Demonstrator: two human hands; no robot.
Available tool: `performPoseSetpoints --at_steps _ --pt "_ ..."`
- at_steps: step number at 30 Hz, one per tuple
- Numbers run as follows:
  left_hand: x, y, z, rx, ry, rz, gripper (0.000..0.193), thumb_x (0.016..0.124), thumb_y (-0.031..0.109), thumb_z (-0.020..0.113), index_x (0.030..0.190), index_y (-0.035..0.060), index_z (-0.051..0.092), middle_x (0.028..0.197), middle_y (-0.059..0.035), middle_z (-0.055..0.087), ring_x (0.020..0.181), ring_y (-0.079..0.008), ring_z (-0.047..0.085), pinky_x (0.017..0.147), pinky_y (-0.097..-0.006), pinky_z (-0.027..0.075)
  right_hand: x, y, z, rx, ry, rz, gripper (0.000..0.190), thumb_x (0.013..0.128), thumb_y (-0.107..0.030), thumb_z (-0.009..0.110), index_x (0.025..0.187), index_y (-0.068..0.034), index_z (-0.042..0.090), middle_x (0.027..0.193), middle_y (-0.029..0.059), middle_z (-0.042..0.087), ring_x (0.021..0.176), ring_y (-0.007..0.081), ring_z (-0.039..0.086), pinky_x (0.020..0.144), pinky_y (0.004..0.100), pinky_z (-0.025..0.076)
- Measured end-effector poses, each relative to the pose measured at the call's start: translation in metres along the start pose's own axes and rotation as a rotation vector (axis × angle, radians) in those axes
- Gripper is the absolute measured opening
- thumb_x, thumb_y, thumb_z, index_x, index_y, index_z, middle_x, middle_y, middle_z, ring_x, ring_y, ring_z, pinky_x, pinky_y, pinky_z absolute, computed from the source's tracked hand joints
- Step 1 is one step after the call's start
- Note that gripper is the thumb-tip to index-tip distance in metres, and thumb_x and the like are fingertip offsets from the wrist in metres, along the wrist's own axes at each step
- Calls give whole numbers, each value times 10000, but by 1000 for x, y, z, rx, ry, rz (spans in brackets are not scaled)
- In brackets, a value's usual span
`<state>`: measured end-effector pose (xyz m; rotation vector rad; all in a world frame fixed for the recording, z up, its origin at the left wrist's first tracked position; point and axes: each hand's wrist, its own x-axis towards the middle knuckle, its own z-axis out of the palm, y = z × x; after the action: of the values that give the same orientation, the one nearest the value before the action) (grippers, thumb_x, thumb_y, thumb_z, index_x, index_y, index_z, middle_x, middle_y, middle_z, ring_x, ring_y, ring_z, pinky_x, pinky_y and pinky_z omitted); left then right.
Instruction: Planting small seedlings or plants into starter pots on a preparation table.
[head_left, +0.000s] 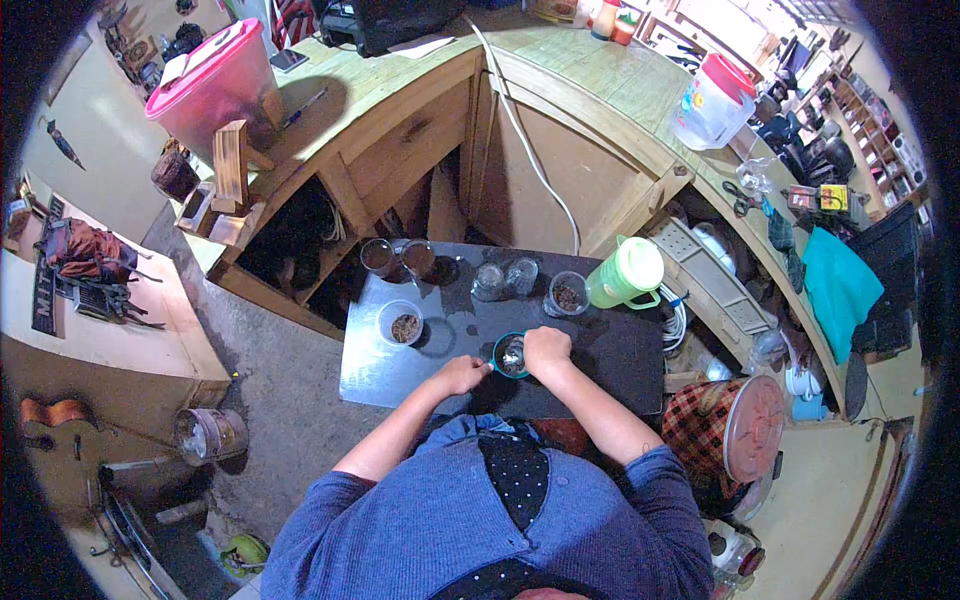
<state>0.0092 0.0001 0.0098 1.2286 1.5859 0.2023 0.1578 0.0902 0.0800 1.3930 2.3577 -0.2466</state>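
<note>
My left hand (463, 374) grips the edge or handle of a small teal-rimmed cup or strainer (501, 365) on the low dark table (450, 381). My right hand (547, 349) is closed at its right side, over a shiny metal piece that may be a spoon; what exactly it grips is hidden. A clear plastic cup (391, 321) with brown crumbly matter stands to the left, and a similar cup (566, 293) stands to the upper right. Two glasses of dark brown content, one the left glass (379, 257), stand at the back left. Two clear glasses (490, 279) are at the back middle.
A green lidded pitcher (626, 271) stands at the table's back right corner. Beyond is a wooden counter (585, 82) with a pink-lidded tub (217, 90), and a white cable (529, 142) hangs down. A checkered container with a pinkish lid (754, 428) stands at the right.
</note>
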Motion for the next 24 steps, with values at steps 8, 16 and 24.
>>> performPoseSetpoints --at_steps 8,16,24 --pt "3 -5 2 -38 -24 -19 419 820 410 405 833 27 575 746 -186 589 766 -351 560 696 -414 414 -5 7 -5 -27 -51 -97 171 738 -115 492 770 -67 653 808 127 629 761 263 618 618 364 496" --pt "0 -1 -1 -10 -21 -5 422 829 413 389 868 34 570 823 -206 584 833 -367 545 735 -428 403 -2 11 -9 -38 -21 -119 172 730 -120 492 745 -68 655 774 121 631 744 256 622 597 364 499" --pt "1 0 0 26 -9 8 427 827 418 387 857 32 568 787 -207 583 813 -363 550 726 -433 408 1 -7 -10 -121 -34 -4 166 724 -123 504 765 -87 660 785 107 635 752 230 625 588 340 500"
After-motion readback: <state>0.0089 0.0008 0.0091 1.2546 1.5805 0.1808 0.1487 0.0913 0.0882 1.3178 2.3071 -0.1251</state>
